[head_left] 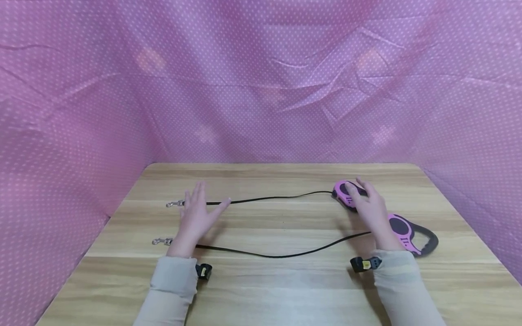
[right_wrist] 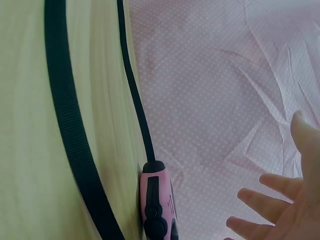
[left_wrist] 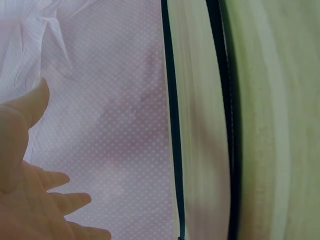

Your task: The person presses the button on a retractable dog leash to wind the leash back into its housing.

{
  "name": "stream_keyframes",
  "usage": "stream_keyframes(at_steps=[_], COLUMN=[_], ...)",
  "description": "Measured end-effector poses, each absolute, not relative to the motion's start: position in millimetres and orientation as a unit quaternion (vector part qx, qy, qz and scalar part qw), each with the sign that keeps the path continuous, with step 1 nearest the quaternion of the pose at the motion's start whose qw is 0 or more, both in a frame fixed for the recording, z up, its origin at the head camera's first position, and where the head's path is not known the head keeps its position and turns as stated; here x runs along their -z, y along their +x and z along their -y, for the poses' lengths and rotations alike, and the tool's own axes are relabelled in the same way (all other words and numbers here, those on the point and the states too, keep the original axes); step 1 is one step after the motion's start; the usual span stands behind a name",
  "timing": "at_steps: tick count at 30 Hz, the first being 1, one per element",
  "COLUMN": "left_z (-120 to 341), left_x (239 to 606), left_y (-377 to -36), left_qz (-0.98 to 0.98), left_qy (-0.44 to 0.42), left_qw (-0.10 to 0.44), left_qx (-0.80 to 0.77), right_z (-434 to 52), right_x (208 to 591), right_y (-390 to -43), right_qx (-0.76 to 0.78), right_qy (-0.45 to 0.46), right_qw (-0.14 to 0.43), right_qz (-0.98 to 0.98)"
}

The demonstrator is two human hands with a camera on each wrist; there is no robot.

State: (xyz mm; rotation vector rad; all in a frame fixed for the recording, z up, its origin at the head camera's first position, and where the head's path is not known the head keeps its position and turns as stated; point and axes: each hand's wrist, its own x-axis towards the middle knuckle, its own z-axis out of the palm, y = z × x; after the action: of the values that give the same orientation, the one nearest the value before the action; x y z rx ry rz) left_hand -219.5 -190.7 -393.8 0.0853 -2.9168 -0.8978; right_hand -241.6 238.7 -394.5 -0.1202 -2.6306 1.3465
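Two pink and black retractable leashes lie on the wooden table (head_left: 285, 285). The far leash housing (head_left: 342, 192) has its black cord (head_left: 269, 198) running left to a metal clip (head_left: 174, 203). The near leash housing (head_left: 403, 232) sends its cord (head_left: 285, 254) to a second clip (head_left: 162, 241). My left hand (head_left: 200, 207) is open with fingers spread over the far cord near its clip. My right hand (head_left: 366, 201) is open above the far housing and partly hides it. In the right wrist view the far housing (right_wrist: 156, 205) stands apart from my spread fingers (right_wrist: 270, 210).
Pink dotted cloth (head_left: 261, 90) walls the table on the left, back and right. Small black wrist cameras (head_left: 203, 270) sit at both sleeves. In the left wrist view both cords (left_wrist: 172, 125) run along the table, beside my left hand (left_wrist: 30, 180).
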Motion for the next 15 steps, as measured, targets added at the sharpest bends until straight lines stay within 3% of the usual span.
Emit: stream_keyframes(at_steps=[15], left_z=[209.4], left_x=[398.4], left_y=[-233.1], left_qz=[0.931], left_qy=[0.051], left_qw=[0.055], left_qx=[0.356], right_z=[-254.4], right_x=[405.2], right_y=[-255.5], right_qx=[-0.536], right_qy=[-0.099], right_qw=[0.084], right_qz=[0.834])
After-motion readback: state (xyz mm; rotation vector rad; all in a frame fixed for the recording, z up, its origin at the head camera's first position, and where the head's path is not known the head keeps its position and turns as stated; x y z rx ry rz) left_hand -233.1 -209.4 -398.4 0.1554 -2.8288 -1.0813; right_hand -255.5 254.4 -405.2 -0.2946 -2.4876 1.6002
